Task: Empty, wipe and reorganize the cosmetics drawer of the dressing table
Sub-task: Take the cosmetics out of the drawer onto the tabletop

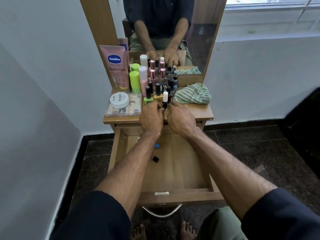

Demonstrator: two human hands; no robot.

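At mid-frame both hands meet at the front edge of the tabletop (199, 111). The left hand (151, 116) and right hand (181, 118) have their fingers curled around a dark bottle (165, 101) with a white cap, pinching it from either side. Behind it stands a cluster of nail polish bottles (159, 82), with green tubes (135, 80) and a pink Vaseline tube (116, 66) at upper left. A white jar (119, 100) sits on a clear box (123, 108) at left. A striped cloth (193, 95) lies at right. Below, the drawer (173, 170) is pulled open, holding a small black cap (155, 159) and a blue item (157, 145).
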